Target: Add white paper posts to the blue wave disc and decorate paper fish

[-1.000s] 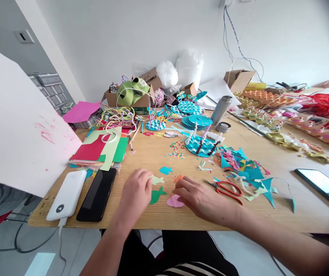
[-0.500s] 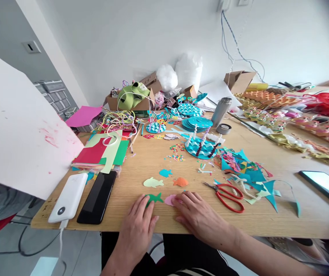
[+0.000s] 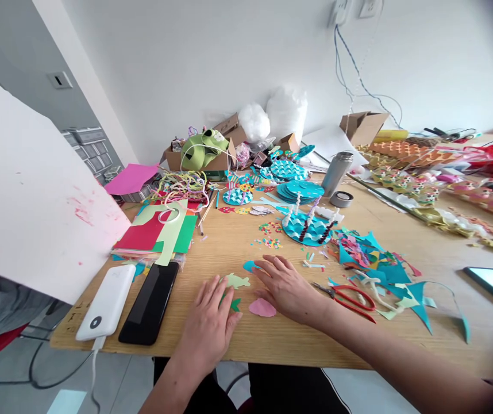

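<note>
My left hand [image 3: 212, 313] lies on the table with its fingers a little apart, partly over a green paper fish [image 3: 235, 305] and touching the edge of a pale green fish [image 3: 237, 280]. Farther right, my right hand [image 3: 283, 284] rests palm down with spread fingers, its fingertips over a blue paper fish [image 3: 250, 265]. Below its wrist side lies a pink paper fish [image 3: 262, 307], uncovered. No orange fish shows; my right hand covers that spot. Red-handled scissors [image 3: 354, 298] lie to the right of my right hand.
A black phone [image 3: 149, 305] and white power bank [image 3: 106, 302] lie at left beside coloured paper [image 3: 143, 230]. Blue paper scraps [image 3: 391, 273] lie at right. Behind are a blue wavy craft base [image 3: 304, 229], a metal bottle [image 3: 336, 174] and tape [image 3: 341, 199].
My right hand has moved up from the pink fish to the blue fish, and the orange fish has gone from sight. My left hand has shifted slightly up, to the pale green fish. The view has shifted.
</note>
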`<state>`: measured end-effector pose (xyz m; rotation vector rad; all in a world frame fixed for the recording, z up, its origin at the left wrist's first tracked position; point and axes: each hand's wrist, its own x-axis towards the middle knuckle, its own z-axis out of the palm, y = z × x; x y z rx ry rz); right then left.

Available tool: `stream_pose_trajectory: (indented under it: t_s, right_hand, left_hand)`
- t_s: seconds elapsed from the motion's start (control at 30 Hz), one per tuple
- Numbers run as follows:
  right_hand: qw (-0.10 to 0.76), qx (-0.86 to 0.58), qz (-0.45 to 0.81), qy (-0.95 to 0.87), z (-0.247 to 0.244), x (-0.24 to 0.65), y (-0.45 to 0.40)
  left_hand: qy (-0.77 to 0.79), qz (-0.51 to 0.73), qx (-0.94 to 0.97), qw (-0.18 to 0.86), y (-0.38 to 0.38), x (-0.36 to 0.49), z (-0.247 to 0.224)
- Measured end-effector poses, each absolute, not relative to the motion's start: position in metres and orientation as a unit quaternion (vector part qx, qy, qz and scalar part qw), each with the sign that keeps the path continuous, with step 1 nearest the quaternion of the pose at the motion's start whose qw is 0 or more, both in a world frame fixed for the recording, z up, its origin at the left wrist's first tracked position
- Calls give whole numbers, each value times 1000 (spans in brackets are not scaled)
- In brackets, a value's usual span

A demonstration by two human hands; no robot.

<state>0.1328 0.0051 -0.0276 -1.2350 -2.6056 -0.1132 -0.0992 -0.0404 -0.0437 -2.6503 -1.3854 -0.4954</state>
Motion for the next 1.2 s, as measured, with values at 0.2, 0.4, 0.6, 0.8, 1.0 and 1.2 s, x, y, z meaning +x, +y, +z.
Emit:
stream_pose_trajectory:
  t_s: [0.2, 0.4, 0.6, 0.8, 1.0, 1.2]
  right_hand:
    - [94, -432, -24, -897, -30, 116, 17]
    - [114, -391, 8, -913, -22, 110, 12]
    - [85, -358, 64, -928, -27, 103, 6]
    - [131, -397, 26, -908, -16, 119, 15]
    - [121, -462, 42, -878, -12, 171, -13]
    - [86, -467, 48, -879, -31, 178, -29]
  left_hand:
    - [-482, -158, -861, 38, -24, -93, -50]
    - [-480, -165, -860, 52, -22, -107, -42]
    - [-469, -175, -862, 80, -54, -116, -51]
    - [-467, -180, -860, 99, -56, -118, -60]
    - [-458, -177, -864, 111, -46, -123, -61]
    - [-459, -174, -863, 119, -44, -120, -59]
